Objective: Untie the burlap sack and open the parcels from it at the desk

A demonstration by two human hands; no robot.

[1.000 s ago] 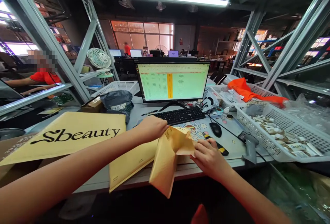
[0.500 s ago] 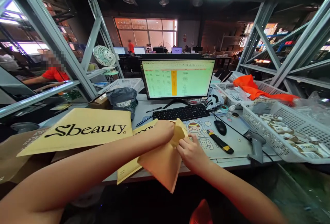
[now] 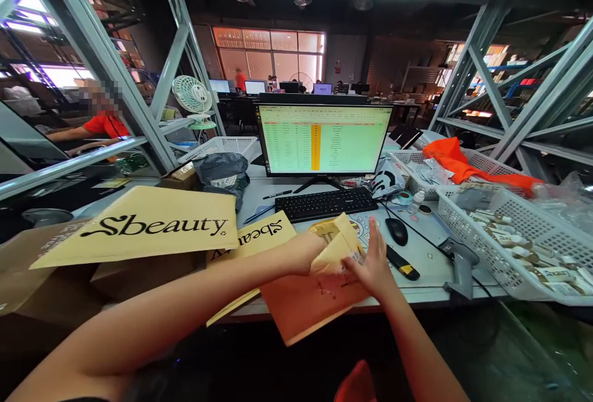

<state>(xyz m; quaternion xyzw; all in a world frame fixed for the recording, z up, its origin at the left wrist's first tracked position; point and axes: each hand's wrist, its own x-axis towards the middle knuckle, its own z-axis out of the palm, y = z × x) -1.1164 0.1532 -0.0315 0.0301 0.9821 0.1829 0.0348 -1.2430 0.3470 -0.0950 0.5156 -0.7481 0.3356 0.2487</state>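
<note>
My left hand [image 3: 309, 254] is closed on the mouth of a yellow padded envelope [image 3: 310, 303] held at the desk's front edge. Its flap [image 3: 340, 244] stands folded up. My right hand [image 3: 370, 266] lies against that flap with its fingers stretched out, pressing on it. Under the envelope lies another yellow mailer [image 3: 257, 235] printed with black script. A larger mailer reading "Sbeauty" [image 3: 148, 226] rests to the left on brown cardboard.
A monitor [image 3: 324, 139] and black keyboard [image 3: 327, 203] stand behind my hands. A mouse [image 3: 396, 230], a utility knife [image 3: 402, 263] and a barcode scanner [image 3: 458, 263] lie to the right, beside white baskets [image 3: 514, 235] of small products. A person in red [image 3: 104, 125] sits far left.
The envelope has swung from hanging down to lying flatter against the desk edge. My right hand has gone from pinching its mouth to pressing flat on the flap.
</note>
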